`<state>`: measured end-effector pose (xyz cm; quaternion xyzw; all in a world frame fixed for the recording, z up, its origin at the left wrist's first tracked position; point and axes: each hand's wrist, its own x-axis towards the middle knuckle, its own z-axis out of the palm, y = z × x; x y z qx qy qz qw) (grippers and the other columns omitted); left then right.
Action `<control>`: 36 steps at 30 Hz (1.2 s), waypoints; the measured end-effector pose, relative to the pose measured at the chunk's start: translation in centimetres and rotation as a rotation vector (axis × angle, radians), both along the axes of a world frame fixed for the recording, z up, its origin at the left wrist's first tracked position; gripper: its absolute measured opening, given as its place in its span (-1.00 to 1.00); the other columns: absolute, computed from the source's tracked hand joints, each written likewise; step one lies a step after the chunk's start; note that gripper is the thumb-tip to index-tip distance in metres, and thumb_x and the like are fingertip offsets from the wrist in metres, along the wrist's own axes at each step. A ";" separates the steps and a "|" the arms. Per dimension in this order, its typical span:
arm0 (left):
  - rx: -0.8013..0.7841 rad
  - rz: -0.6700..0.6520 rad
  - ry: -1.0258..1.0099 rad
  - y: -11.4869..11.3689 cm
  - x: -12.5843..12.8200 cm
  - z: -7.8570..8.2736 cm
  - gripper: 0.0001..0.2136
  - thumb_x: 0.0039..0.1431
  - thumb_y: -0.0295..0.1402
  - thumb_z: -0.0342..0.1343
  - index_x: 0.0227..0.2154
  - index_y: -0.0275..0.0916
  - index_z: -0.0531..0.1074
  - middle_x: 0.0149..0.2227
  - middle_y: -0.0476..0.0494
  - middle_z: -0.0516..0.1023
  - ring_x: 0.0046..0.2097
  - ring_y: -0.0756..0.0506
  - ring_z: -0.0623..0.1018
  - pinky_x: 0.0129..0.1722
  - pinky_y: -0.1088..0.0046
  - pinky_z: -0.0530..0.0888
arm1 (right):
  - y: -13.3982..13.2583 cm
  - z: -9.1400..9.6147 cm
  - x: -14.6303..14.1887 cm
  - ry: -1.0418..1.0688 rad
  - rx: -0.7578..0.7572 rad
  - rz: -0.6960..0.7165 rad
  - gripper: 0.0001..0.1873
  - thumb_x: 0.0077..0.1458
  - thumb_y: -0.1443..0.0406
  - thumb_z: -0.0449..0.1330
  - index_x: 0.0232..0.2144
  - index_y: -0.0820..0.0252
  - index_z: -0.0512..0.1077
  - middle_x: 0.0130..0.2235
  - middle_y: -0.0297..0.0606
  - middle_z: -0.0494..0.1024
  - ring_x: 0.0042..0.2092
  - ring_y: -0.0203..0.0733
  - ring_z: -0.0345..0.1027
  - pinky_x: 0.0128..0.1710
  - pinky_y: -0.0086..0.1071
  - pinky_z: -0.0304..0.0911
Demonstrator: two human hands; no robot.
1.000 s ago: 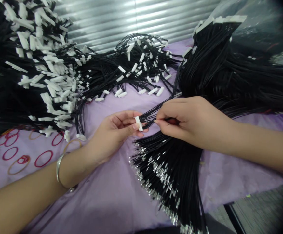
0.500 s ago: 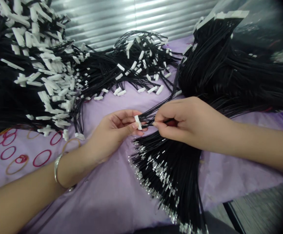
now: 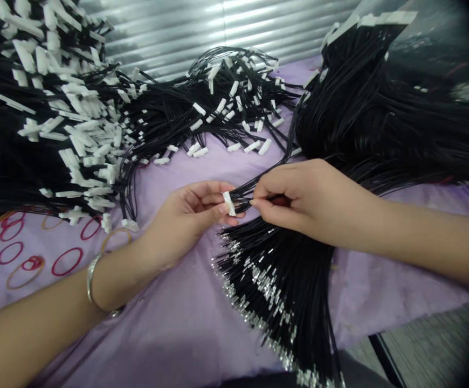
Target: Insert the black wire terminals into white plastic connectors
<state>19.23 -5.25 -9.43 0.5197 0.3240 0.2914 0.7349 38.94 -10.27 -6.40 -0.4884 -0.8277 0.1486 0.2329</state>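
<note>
My left hand (image 3: 188, 218) pinches a small white plastic connector (image 3: 229, 203) between thumb and fingers at the centre of the view. Several thin black wires (image 3: 246, 192) run out of that connector toward the right. My right hand (image 3: 305, 199) is closed on one of these black wires just right of the connector, fingertips almost touching it. Directly below both hands lies a thick bundle of black wires with bare metal terminals (image 3: 275, 280), fanned toward the near edge. A silver bangle (image 3: 91, 277) sits on my left wrist.
A purple cloth (image 3: 178, 323) covers the table. Heaps of finished black harnesses with white connectors (image 3: 68, 129) fill the left and the back centre (image 3: 226, 110). A large mass of black wires (image 3: 380, 113) lies at the right. Red and orange rubber bands (image 3: 32, 258) are scattered at left.
My right hand has crept slightly left toward the connector. The left hand and connector stay in place; the view has shifted a little.
</note>
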 end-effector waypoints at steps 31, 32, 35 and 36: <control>0.026 -0.002 0.019 -0.1 0.1 -0.2 -0.78 -0.02 -0.46 0.31 -0.26 -0.27 0.50 -0.40 -0.05 0.61 -0.40 0.01 0.60 -0.23 0.47 0.56 | 0.5 -0.8 -0.1 -0.071 0.017 0.027 -0.76 0.16 0.34 0.07 -0.49 0.28 0.45 -0.50 -0.33 0.45 -0.46 -0.37 0.23 -0.41 -0.45 0.04; 0.032 0.004 0.030 -0.1 0.1 -0.2 -0.77 -0.02 -0.46 0.31 -0.26 -0.27 0.50 -0.39 -0.05 0.61 -0.39 0.00 0.60 -0.23 0.47 0.56 | 0.5 -0.8 -0.2 -0.087 0.013 0.018 -0.76 0.16 0.34 0.07 -0.48 0.28 0.46 -0.49 -0.32 0.46 -0.45 -0.36 0.25 -0.40 -0.45 0.05; 0.052 0.026 0.064 -0.2 0.2 -0.2 -0.77 -0.01 -0.47 0.30 -0.24 -0.29 0.50 -0.38 -0.05 0.61 -0.35 0.01 0.60 -0.20 0.47 0.57 | 0.6 -1.1 -0.6 -0.134 0.016 -0.014 -0.76 0.19 0.34 0.05 -0.43 0.29 0.48 -0.44 -0.27 0.48 -0.38 -0.30 0.30 -0.33 -0.43 0.10; 0.057 0.034 0.075 -0.3 0.2 -0.2 -0.77 -0.01 -0.47 0.29 -0.24 -0.30 0.50 -0.38 -0.05 0.60 -0.34 0.01 0.60 -0.20 0.47 0.57 | 0.7 -1.3 -0.7 -0.147 0.016 -0.025 -0.75 0.20 0.33 0.04 -0.41 0.30 0.48 -0.42 -0.25 0.49 -0.35 -0.28 0.32 -0.31 -0.42 0.11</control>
